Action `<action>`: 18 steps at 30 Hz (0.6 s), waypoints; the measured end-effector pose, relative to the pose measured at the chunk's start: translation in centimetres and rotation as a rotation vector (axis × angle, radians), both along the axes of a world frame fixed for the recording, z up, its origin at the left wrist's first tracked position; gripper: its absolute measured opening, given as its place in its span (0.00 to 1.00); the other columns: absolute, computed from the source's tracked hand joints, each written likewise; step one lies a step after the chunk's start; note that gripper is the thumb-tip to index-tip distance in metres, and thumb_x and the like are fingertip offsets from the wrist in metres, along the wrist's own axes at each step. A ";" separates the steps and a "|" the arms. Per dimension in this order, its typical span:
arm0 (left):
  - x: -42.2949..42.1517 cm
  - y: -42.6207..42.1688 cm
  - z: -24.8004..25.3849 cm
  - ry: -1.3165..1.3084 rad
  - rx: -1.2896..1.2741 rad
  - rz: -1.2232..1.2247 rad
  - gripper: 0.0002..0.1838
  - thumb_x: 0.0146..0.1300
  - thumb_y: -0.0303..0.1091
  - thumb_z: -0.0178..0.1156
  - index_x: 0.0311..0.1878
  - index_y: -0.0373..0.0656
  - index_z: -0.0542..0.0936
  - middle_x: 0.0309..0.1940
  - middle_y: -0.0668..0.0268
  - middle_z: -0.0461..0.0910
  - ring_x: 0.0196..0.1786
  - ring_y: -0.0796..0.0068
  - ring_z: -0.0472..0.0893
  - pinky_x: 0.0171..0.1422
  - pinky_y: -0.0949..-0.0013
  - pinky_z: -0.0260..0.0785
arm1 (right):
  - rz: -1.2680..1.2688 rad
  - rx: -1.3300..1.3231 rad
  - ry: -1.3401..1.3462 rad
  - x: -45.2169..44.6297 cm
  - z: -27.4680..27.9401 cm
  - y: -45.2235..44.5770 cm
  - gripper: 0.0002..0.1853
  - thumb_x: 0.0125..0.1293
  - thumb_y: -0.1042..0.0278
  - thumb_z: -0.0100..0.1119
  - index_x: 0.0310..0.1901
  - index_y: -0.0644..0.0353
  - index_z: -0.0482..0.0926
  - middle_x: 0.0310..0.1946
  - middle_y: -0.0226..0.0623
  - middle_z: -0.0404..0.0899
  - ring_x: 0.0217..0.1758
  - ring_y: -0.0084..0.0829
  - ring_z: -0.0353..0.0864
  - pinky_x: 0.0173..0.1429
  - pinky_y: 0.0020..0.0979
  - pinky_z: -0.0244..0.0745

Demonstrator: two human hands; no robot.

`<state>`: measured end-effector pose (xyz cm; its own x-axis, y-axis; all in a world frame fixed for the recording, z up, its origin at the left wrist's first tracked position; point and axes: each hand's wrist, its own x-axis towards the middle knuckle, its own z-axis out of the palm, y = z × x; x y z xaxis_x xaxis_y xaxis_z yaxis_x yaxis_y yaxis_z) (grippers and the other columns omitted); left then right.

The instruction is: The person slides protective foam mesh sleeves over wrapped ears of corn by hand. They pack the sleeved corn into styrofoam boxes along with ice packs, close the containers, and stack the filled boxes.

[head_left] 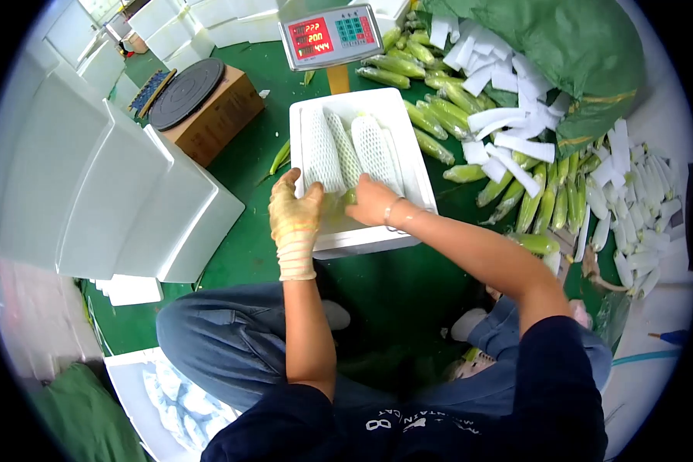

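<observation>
A white foam box (pixel 431 192) stands on the floor in front of me, below the lit display of a scale (pixel 331 36). White foam nets wrap several long pieces (pixel 373 154) lying side by side in its far part. My left hand (pixel 295 212), in a pale glove, is at the box's left side with thumb and fingers apart. Bare, my right hand (pixel 373 202) reaches inside the near part, its fingers closed round the end of a green wrapped vegetable (pixel 337 206). Part of that vegetable is hidden by the hands.
Many wrapped green vegetables (pixel 446 115) and white foam strips (pixel 527 142) lie at the right, beside a big green bag (pixel 577 46). Large foam boxes (pixel 131 177) stand at the left, near a cardboard box (pixel 223 115) with a black lid (pixel 187 94) on top.
</observation>
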<state>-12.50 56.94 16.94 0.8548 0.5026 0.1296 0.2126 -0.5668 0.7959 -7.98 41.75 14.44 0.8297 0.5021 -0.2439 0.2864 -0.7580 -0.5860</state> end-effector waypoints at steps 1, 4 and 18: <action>0.3 -0.5 0.3 0.003 0.028 -0.033 0.26 0.51 0.40 0.64 0.54 0.41 0.76 0.55 0.56 0.76 0.56 0.58 0.76 0.61 0.62 0.68 | -0.113 0.009 0.031 0.3 -1.3 1.5 0.31 0.60 0.58 0.55 0.50 0.80 0.58 0.38 0.65 0.77 0.43 0.57 0.79 0.49 0.46 0.74; 1.5 -2.7 -0.4 0.041 0.207 -0.121 0.35 0.48 0.40 0.64 0.62 0.41 0.71 0.57 0.52 0.73 0.59 0.55 0.72 0.65 0.60 0.64 | -0.427 0.175 0.162 2.7 -6.8 4.3 0.40 0.62 0.57 0.54 0.60 0.81 0.45 0.40 0.65 0.76 0.46 0.56 0.78 0.52 0.44 0.73; 8.0 -1.2 0.0 0.058 -0.042 -0.155 0.46 0.45 0.41 0.64 0.69 0.42 0.58 0.53 0.49 0.75 0.52 0.51 0.78 0.55 0.57 0.71 | -0.658 1.166 0.631 2.1 -2.6 1.5 0.21 0.59 0.61 0.63 0.43 0.60 0.63 0.21 0.29 0.66 0.14 0.19 0.60 0.16 0.26 0.53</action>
<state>-4.45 55.70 16.98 0.9278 0.3684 0.0591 0.1720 -0.5630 0.8083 -5.91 43.20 11.87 0.8934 0.2474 -0.3751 -0.4414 0.3276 -0.8353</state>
